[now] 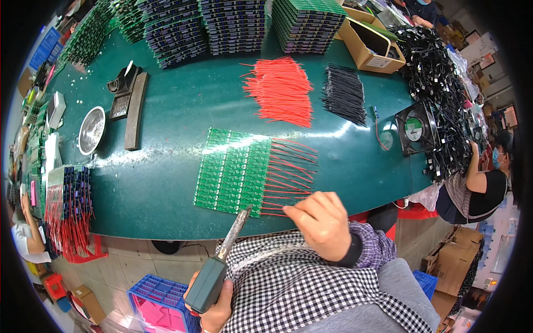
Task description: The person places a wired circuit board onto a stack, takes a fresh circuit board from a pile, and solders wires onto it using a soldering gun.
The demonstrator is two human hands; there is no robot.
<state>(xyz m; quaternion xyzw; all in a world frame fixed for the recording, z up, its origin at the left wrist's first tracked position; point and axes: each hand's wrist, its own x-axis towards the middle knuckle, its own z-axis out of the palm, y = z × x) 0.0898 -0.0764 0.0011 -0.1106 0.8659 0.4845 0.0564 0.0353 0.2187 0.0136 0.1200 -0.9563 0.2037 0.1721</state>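
Left hand: The handle of the iron (209, 284) is gripped by the left hand (217, 311), its fingers curled round the grip, below the table edge.
Iron tip: It is pointed up at the lower edge of the panel (229, 172), near the corner nearest the right hand; whether the surface is touched cannot be told.
Right hand: A red wire (276, 208) is pinched by the right hand (322, 225) between thumb and forefinger, just beside that same corner; the other fingers are folded in.
Panel: It is laid flat on the green table (161, 188), close to the near edge, and is marked into columns of small green boards. Red wires are fanned out from its right edge.
Loose wires: A red heap (282, 91) is spread beyond the panel, with a black heap (344, 94) placed to its right.
Right side: A fan (415, 129) is stood near a large pile of black cables (436, 72); a carton (379, 61) is set farther back.
Left side: A metal bowl (92, 132) is placed near a grey bar (136, 111). Wired boards (69, 202) are gathered at the table's left edge, their red wires hung over it.
Far edge: Stacks of boards (233, 25) are piled high.
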